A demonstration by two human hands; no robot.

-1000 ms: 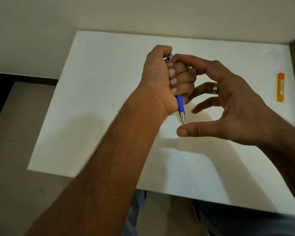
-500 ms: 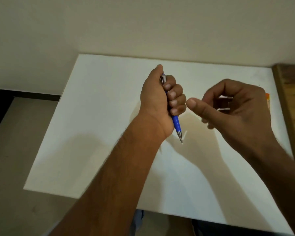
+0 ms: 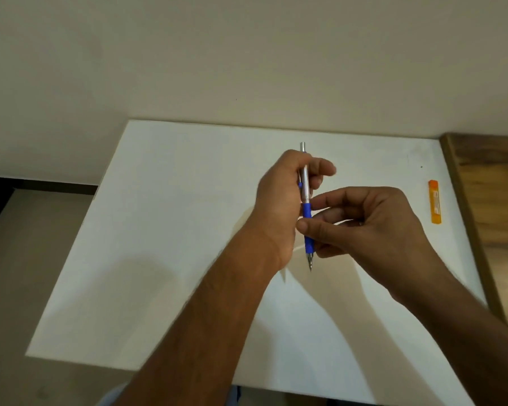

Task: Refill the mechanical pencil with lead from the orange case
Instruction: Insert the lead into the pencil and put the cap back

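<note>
I have the silver mechanical pencil with the blue rubber grip upright above the white table, tip down, probably so its top end stays reachable for loading. My left hand wraps the silver barrel; my right hand pinches the blue grip between thumb and fingers. The flat orange plastic lead case lies untouched (well apart) by the table's right edge.

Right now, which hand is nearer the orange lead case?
Right. The right hand is beside the mechanical pencil, with bare table between it and the orange case. The left hand is farther away, beyond the pencil.
</note>
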